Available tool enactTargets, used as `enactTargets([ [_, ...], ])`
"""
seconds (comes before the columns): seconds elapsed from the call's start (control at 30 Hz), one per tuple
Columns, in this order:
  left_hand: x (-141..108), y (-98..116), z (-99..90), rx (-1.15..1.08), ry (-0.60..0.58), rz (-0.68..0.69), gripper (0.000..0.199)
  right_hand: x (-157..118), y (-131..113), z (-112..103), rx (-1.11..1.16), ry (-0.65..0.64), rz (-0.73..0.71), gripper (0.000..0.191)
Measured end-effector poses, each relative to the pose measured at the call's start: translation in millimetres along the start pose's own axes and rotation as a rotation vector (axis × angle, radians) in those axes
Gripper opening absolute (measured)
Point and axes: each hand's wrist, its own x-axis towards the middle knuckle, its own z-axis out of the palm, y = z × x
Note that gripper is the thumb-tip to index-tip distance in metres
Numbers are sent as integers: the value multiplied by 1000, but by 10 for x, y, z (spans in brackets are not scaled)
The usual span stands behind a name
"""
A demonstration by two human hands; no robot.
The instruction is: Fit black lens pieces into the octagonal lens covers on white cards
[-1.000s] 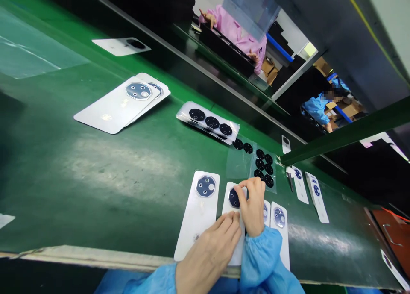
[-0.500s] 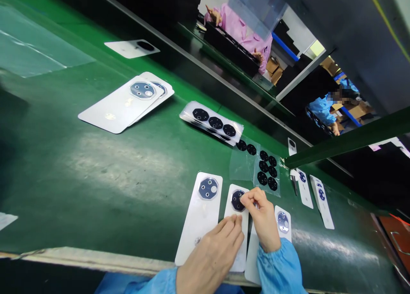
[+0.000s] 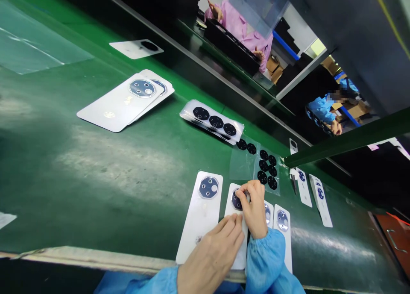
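In front of me several white phone back panels lie in a row, each with a dark octagonal camera cover. My left hand (image 3: pixel 213 253) rests palm down on the lower part of the second panel (image 3: pixel 231 202), fingers stretched out and close together. Over the upper part of that panel is my right hand (image 3: pixel 253 206). Its thumb and index finger are pinched at the dark camera cover (image 3: pixel 236 200) and hide part of it. What lies between those fingertips is too small to make out. Left of my hands is another white panel (image 3: pixel 200 219); two more lie partly behind my right wrist.
Ahead are a clear-wrapped stack of black camera covers (image 3: pixel 211 121) and plastic sheets holding more covers (image 3: pixel 267 170). White panels are stacked at left (image 3: pixel 120 104) and right (image 3: pixel 320 204). A green post (image 3: pixel 352 140) slants across the right. People work beyond the bench.
My right hand has shifted left and slightly up across the camera cover, uncovering more of the panel to its right. My left hand stays in place.
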Motion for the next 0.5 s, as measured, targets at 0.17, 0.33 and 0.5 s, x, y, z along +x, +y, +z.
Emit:
enactTargets([
  [0.17,-17,2,-7,-17,10,1,40,-5,-3,-144,27,168,69,17],
  [0.33,7,-8,-56,-129,32,-42,37,-176,-135,-364,324,189,239,17],
  [0.5,45,-75,-199,-537,183,-286,24,-478,-177,-367,686,44,506,25],
])
